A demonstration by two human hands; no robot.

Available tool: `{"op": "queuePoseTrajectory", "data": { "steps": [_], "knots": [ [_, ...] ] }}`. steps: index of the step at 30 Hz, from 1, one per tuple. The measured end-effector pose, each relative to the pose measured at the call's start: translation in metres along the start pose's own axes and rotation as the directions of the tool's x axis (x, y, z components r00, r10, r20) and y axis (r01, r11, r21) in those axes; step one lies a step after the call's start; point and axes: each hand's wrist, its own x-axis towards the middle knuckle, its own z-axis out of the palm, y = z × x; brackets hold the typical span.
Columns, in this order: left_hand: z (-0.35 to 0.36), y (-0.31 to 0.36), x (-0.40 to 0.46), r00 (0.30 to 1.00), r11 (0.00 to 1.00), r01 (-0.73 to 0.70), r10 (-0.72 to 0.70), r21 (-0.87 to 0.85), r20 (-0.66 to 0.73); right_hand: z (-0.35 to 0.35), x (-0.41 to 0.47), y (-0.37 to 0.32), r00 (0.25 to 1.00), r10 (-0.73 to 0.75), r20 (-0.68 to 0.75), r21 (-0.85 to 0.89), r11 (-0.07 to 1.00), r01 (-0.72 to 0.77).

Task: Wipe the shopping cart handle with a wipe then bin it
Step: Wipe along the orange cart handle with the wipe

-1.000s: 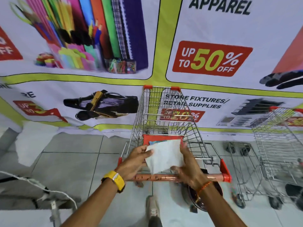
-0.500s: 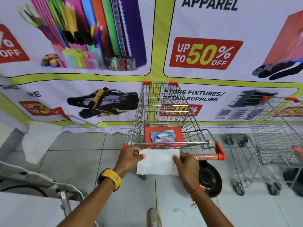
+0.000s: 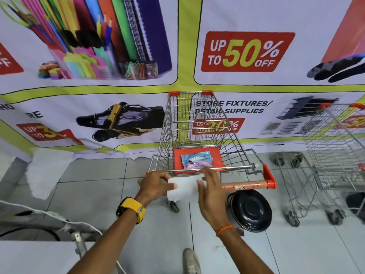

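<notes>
Two hands on the job, both at the cart handle point(image 3: 245, 184). The wipe point(image 3: 184, 188) is draped over the handle's left stretch, white, hanging a bit below the bar. My left hand point(image 3: 156, 184) pinches the wipe's left edge, thumb on top, fingers curled under it, so it's closed on the wipe. My right hand point(image 3: 212, 191) is at the wipe's right edge, fingers spread and mostly straight, palm loose; it touches or overlaps the wipe but I can't tell if it's actually gripping. Right of that hand the handle is bare: orange bar, scuffed, red end cap at the far right.

Just beyond the handle, a blue-pink packet point(image 3: 196, 161) lies on the red child-seat flap point(image 3: 217, 155) inside the cart basket point(image 3: 197, 125).

Below the handle's right half, on the floor tiles, a black round bin lid point(image 3: 250, 209). Further right of the handle, well apart, a second wire cart point(image 3: 335, 155). Yellow watch strap point(image 3: 133, 208) on my left wrist, orange bead band point(image 3: 224, 230) on the right one.
</notes>
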Motion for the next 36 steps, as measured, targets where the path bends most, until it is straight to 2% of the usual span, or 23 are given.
{"op": "queuePoseTrajectory", "data": {
  "steps": [1, 3, 5, 7, 9, 12, 15, 17, 20, 25, 32, 36],
  "knots": [
    [-0.005, -0.004, 0.002, 0.998, 0.999, -0.049, 0.049, 0.007, -0.027, 0.010, 0.000, -0.002, 0.995, -0.024, 0.093, 0.009, 1.000, 0.023],
    [-0.013, -0.017, 0.010, 0.982, 0.984, -0.141, 0.153, 0.105, -0.111, 0.035, -0.001, -0.001, 0.973, -0.134, 0.188, -0.067, 0.987, 0.149],
    [-0.017, -0.030, 0.014, 0.975, 0.967, -0.197, 0.211, 0.163, -0.076, 0.053, -0.004, 0.002, 0.940, -0.276, 0.198, -0.192, 0.930, 0.314],
    [-0.015, -0.045, 0.017, 0.977, 0.970, -0.213, 0.213, 0.116, 0.007, 0.065, -0.007, 0.002, 0.935, -0.320, 0.154, -0.254, 0.901, 0.351],
    [-0.012, -0.051, 0.018, 0.982, 0.981, -0.189, 0.189, 0.042, 0.009, 0.071, -0.009, -0.001, 0.940, -0.328, 0.095, -0.311, 0.887, 0.341],
    [-0.012, -0.059, 0.022, 0.988, 0.988, -0.155, 0.155, -0.018, -0.008, 0.090, -0.012, -0.009, 0.938, -0.334, 0.091, -0.387, 0.856, 0.343],
    [-0.012, -0.066, 0.023, 0.988, 0.987, -0.156, 0.156, -0.036, 0.014, 0.107, -0.017, -0.018, 0.947, -0.312, 0.081, -0.399, 0.860, 0.318],
    [-0.012, -0.067, 0.022, 0.986, 0.985, -0.167, 0.167, -0.033, 0.021, 0.116, -0.020, -0.024, 0.956, -0.294, 0.022, -0.392, 0.877, 0.279],
    [-0.013, -0.070, 0.024, 0.984, 0.984, -0.175, 0.175, 0.035, 0.016, 0.126, -0.022, -0.028, 0.970, -0.224, -0.089, -0.345, 0.921, 0.181],
    [-0.012, -0.064, 0.022, 0.981, 0.933, -0.191, 0.195, 0.304, 0.019, 0.120, -0.022, -0.011, 0.962, -0.196, -0.190, -0.330, 0.936, 0.125],
    [-0.018, -0.059, 0.017, 0.980, 0.870, -0.177, 0.197, 0.459, 0.006, 0.045, -0.001, 0.073, 0.863, -0.283, -0.419, -0.428, 0.900, 0.087],
    [-0.016, -0.056, 0.018, 0.981, 0.849, -0.171, 0.194, 0.500, 0.006, -0.008, 0.011, 0.120, 0.836, -0.283, -0.471, -0.454, 0.890, 0.046]
  ]
}}
